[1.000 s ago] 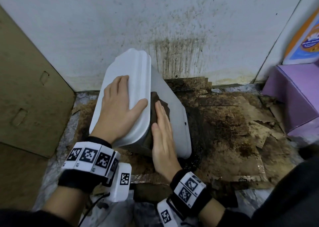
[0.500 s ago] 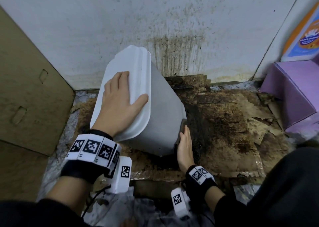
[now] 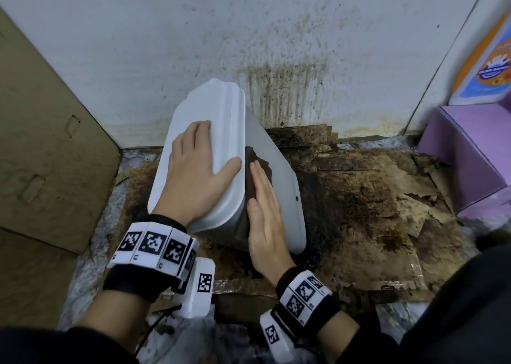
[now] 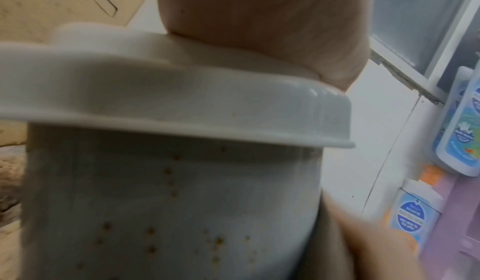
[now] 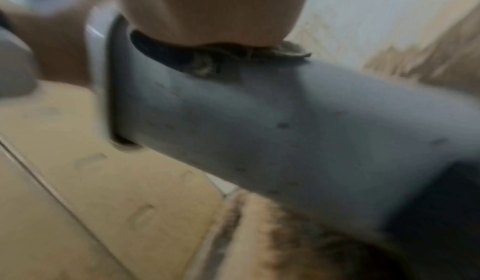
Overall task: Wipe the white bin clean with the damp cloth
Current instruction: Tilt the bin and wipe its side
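Note:
The white bin (image 3: 279,186) stands tilted on stained cardboard, its lid toward me on the left. My left hand (image 3: 197,170) lies flat on the lid (image 3: 221,109), fingers straight and thumb spread. My right hand (image 3: 264,211) presses a dark brown cloth (image 3: 255,160) flat against the bin's side wall just under the lid rim. The left wrist view shows the lid rim (image 4: 182,103) and brown specks on the bin wall (image 4: 168,202). In the blurred right wrist view my palm sits on the cloth (image 5: 207,58) on the grey-looking wall (image 5: 285,124).
A spattered white wall (image 3: 249,31) rises right behind the bin. Brown cardboard sheets (image 3: 41,142) lean on the left. A purple box (image 3: 470,153) and a blue-orange pack (image 3: 489,59) sit on the right. Wet, dirty cardboard (image 3: 373,203) covers the floor.
My right hand went down to the bin's lower edge half a second ago and has come back up the side wall with the cloth. The left hand stays on the lid.

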`<state>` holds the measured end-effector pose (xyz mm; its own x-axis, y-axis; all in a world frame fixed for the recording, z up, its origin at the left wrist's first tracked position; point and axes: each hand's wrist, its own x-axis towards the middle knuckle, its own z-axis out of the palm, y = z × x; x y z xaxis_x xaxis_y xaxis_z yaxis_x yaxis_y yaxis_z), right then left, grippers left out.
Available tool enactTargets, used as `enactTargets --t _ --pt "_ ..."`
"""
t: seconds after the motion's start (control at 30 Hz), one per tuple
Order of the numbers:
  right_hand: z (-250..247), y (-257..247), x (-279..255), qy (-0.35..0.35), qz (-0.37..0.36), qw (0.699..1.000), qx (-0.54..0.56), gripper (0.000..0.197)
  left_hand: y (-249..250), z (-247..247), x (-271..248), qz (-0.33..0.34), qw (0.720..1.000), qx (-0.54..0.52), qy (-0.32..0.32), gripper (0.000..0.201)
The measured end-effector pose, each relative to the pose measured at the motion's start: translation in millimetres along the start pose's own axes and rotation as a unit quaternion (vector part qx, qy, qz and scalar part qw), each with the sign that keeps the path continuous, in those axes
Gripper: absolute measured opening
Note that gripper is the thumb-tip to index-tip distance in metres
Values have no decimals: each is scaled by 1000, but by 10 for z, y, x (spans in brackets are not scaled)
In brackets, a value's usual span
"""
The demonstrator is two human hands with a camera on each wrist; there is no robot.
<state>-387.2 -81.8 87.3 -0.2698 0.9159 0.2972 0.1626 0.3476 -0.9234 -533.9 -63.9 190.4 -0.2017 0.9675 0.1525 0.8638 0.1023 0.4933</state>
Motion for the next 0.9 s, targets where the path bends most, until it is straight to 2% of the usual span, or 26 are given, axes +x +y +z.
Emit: enactTargets --t 0.1,0.2,0.3,0.4,0.47,0.57,0.67,0.9 --pt "-86 382 -81 1 -1 999 -32 57 -8 -8 -7 0 1000 -3 2 101" --pt "-177 775 -226 37 93 995 -23 54 -13 -26 -14 -2 1000 -12 -4 100" --pt "-261 1023 -327 44 208 977 -1 48 4 -30 -15 -4 1000 -12 -6 100" --pt "-265 1065 -317 61 258 964 20 58 44 -17 -11 0 1000 -9 -12 101" --pt "-245 1025 -282 74 272 959 37 63 54 -16 -8 0 1000 -6 -11 101" --pt "-216 960 -240 107 286 950 61 52 46 -27 -9 -5 1000 -6 -9 101" --pt "-181 830 -190 146 295 941 71 49 63 -28 -12 -4 1000 2 -11 101" --pt "-171 79 68 127 214 958 146 41 170 -4 -13 -1 1000 7 -13 102"
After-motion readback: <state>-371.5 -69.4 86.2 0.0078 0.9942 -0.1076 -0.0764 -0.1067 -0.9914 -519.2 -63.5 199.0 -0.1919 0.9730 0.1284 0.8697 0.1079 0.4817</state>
